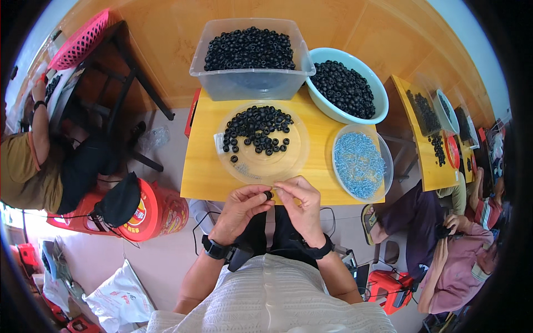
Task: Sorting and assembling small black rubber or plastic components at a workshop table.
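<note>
My left hand [240, 213] pinches a small round black part [268, 195] between thumb and fingertips, just off the table's near edge. Close against it, my right hand [302, 206] has its thumb and forefinger pressed together; a tiny pale piece seems to be between them, too small to name. Beyond my hands, a clear round plastic tray [300, 161] lies on the yellow table [200, 172], with loose black ring-shaped parts [258, 125] on it. To its right, a shallow clear dish [388, 177] holds many small bluish, shiny pieces [360, 164].
A clear plastic bin [250, 86] and a light-blue basin [380, 111], both full of black parts, stand at the back. Red buckets [166, 208] and a white bag [122, 294] are on the floor at left. Other people sit at tables on both sides.
</note>
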Demonstrator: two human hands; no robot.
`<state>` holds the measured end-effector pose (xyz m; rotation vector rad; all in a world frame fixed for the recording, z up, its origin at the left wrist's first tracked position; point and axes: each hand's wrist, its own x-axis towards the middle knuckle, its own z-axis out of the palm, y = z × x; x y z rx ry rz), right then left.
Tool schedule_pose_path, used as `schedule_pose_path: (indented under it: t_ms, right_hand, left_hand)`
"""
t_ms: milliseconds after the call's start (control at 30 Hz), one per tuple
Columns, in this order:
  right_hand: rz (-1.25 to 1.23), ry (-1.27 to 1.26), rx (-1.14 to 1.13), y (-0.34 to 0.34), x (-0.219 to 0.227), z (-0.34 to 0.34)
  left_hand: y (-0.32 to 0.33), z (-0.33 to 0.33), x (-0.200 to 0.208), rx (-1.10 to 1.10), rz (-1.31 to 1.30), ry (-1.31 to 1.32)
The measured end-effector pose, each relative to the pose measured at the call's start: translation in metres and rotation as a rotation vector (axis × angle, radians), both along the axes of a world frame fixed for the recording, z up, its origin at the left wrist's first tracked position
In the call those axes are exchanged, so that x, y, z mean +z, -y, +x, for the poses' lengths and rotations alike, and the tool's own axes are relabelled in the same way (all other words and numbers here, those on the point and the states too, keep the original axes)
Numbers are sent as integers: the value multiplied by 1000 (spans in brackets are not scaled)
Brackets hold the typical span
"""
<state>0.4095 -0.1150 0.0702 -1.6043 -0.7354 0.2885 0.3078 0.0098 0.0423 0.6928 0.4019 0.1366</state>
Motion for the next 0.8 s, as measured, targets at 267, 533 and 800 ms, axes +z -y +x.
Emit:
schedule_pose_path:
  t_ms: [267,533,800]
  right_hand:
    - [-108,300,0,-2,6,-22]
    - [-291,593,-7,-1,8,-37]
    - [-542,684,59,-6,16,-45]
  left_hand:
    - [10,-10,-3,144,51,48]
    - [19,-14,-6,202,47,29]
    - [8,-11,-15,221,74,24]
